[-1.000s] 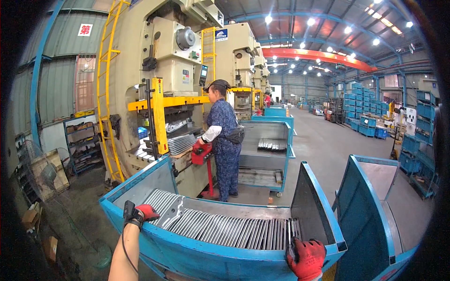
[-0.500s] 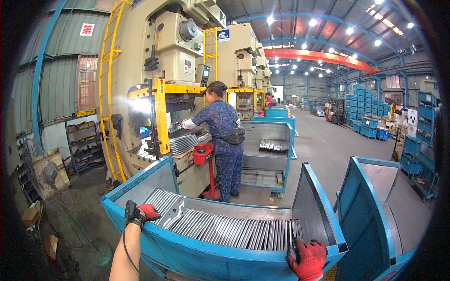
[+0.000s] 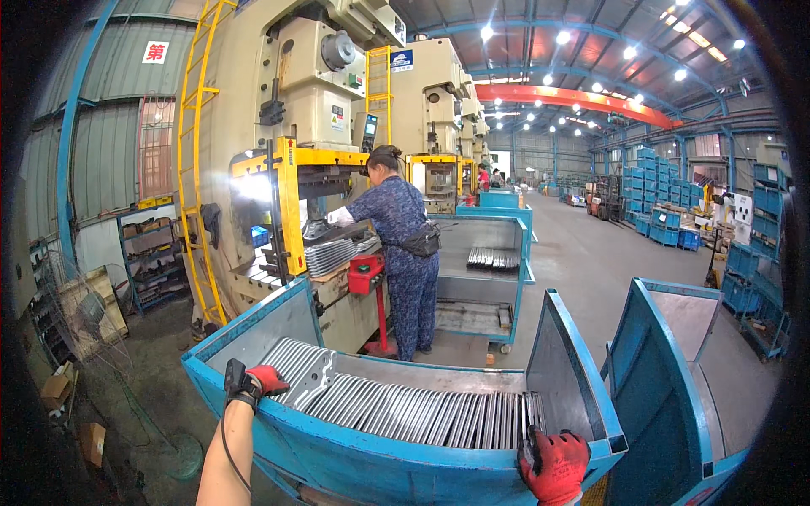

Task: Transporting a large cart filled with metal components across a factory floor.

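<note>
A blue-framed metal cart [image 3: 396, 455] stands right in front of me. Inside it, a long row of grey metal plates [image 3: 422, 411] stands on edge, and at the left more plates [image 3: 297, 368] lean with one broad face showing. My left hand [image 3: 268, 381], in a red and black glove with a black device strapped at the wrist, is closed at the cart's left front rim, beside the leaning plates. My right hand [image 3: 554, 464], gloved the same way, has its fingers curled over the front rim near the right corner. Some fingertips are hidden behind the rim.
A co-worker [image 3: 403, 244] in dark blue stands at a large press [image 3: 289, 211], beside stacked plates [image 3: 331, 255]. Another blue cart [image 3: 666, 388] is close on my right. A third cart [image 3: 481, 287] stands beyond the co-worker. A fan [image 3: 91, 312] stands at left.
The co-worker has bent the head and reached an arm farther toward the press. My hands and the cart hold nearly the same place.
</note>
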The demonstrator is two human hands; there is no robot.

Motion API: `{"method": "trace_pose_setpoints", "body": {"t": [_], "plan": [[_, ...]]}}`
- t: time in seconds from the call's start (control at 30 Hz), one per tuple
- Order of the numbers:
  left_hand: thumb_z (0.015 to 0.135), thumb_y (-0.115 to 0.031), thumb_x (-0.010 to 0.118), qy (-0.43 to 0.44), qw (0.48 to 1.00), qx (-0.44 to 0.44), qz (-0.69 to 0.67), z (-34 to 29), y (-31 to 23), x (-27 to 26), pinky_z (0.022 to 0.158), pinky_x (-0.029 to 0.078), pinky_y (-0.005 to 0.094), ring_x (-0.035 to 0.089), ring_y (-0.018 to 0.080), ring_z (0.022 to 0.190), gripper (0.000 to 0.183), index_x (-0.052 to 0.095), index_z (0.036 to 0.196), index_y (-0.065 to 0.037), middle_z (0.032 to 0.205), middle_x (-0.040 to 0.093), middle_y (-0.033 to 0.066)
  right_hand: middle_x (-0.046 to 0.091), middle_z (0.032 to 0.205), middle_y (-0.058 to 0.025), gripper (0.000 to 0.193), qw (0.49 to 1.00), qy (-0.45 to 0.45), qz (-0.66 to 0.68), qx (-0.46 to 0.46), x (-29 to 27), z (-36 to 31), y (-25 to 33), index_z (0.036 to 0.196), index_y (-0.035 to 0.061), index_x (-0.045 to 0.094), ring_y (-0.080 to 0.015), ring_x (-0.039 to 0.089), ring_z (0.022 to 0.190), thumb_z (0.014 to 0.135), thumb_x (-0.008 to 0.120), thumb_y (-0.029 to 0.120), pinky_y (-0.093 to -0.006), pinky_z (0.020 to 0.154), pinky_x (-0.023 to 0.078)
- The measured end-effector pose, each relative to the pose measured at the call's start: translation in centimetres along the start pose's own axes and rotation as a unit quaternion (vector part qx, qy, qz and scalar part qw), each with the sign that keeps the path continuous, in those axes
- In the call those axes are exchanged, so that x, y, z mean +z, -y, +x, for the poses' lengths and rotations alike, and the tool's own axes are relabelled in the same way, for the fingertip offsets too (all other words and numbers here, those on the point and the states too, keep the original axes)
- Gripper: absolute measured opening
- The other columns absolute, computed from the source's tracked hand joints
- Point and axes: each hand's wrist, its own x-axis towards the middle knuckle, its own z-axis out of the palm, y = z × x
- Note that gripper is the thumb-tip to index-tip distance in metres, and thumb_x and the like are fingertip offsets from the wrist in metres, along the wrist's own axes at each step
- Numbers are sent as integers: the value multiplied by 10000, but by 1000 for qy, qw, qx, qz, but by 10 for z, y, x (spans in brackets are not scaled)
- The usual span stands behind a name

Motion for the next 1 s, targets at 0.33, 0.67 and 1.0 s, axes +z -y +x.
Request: {"method": "trace_pose_setpoints", "body": {"t": [0.33,0.67,1.0], "plan": [[700,-579,602,-24,1000,0,14,6,7,6,975,404,379,553,291,1107,648,626,1140,-104,1187,591,139,588,742,-104,349,1000,9,4,-2,-1,2,1,1068,119,620,-306,565,720,771,609,301,-431,783,451],[737,-550,587,-67,996,49,40,9,13,11,885,461,379,622,286,967,570,650,1094,-110,1020,665,128,579,722,-92,340,999,-25,-6,-21,0,2,0,1065,128,626,-288,565,705,774,611,304,-419,736,456],[740,-549,595,-64,997,37,33,11,12,11,866,467,383,628,283,948,545,662,1072,-122,1006,671,116,583,721,-105,332,1000,14,-11,7,-2,3,1,1057,134,634,-291,572,699,773,608,304,-415,761,462]]}}
